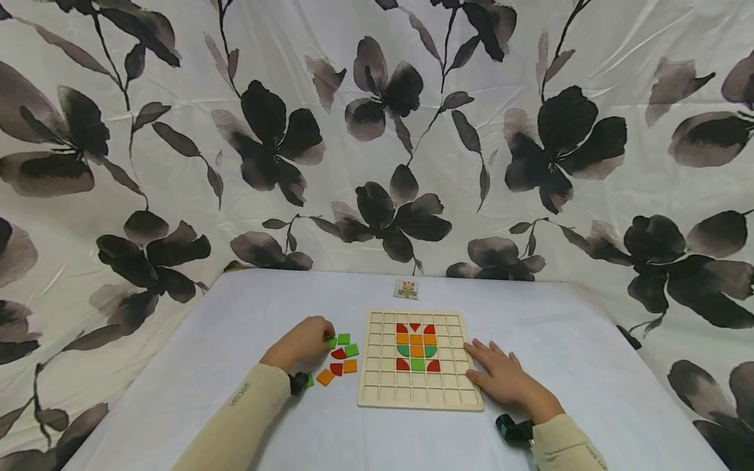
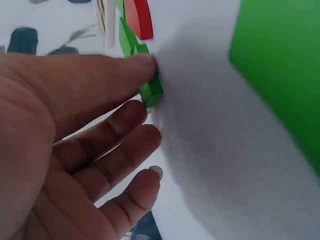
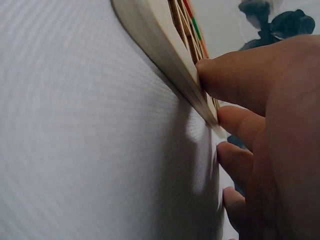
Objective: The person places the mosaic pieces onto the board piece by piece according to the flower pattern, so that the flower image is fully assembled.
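My left hand [image 1: 303, 343] is at the loose tiles left of the board. In the left wrist view its thumb and index finger pinch a small green tile [image 2: 151, 94] close to the tabletop; the other fingers are loosely bent. The wooden grid board [image 1: 383, 390] lies flat, with red, orange and green tiles in its middle cells, among them a bright green square [image 1: 417, 364]. My right hand [image 1: 503, 376] rests at the board's right edge, fingers spread. In the right wrist view, the thumb and a finger touch the board's rim [image 3: 170, 55].
Beside the board lie several loose tiles, including a green square [image 1: 344, 339], a red curved piece [image 1: 336, 369] and an orange square [image 1: 326, 377]. A small pattern card [image 1: 406, 289] lies behind the board on the white tabletop [image 1: 283, 297]. Floral cloth [image 1: 377, 157] hangs behind.
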Motion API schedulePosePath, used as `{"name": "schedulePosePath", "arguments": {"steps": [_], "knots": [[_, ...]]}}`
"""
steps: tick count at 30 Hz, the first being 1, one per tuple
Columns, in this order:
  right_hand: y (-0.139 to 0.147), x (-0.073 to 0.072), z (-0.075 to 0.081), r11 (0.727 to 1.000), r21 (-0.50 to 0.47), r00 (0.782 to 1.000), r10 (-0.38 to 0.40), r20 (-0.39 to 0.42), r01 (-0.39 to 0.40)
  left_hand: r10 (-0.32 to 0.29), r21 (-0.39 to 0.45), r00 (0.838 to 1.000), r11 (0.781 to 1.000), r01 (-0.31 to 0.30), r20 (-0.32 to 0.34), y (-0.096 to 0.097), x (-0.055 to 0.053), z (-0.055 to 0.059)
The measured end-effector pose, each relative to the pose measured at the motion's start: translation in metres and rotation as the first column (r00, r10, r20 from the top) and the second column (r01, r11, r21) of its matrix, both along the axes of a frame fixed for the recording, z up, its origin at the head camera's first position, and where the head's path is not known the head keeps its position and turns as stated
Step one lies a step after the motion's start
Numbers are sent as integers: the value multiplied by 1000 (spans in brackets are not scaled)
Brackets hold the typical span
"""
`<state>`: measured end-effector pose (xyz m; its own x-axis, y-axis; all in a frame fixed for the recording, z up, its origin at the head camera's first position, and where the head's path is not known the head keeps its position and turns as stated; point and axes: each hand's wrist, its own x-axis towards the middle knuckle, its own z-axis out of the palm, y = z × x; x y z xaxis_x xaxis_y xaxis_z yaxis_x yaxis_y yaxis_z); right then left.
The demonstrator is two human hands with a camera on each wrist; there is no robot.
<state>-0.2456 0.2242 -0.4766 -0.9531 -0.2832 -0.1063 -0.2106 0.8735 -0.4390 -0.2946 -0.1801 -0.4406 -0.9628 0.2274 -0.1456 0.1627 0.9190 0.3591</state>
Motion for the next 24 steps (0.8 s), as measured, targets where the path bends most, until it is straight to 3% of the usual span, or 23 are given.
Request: {"name": "schedulePosePath", "arguments": {"steps": [5, 11, 16, 24], "knots": [[0, 1, 2, 1000, -8, 1000, 2, 1, -2, 7, 50, 1000, 999, -8, 22, 8, -1, 5], [-1, 3, 5, 1000, -25, 1000, -2, 13, 3, -154, 147, 988, 978, 151, 8, 53, 7, 9], [-2, 4, 4, 999, -37, 1000, 0, 23, 1, -256, 126, 967, 959, 254, 2, 84, 19, -1], [0, 6, 6, 999, -32, 1000, -9, 14, 9, -266, 103, 964, 958, 266, -14, 98, 25, -6]]}}
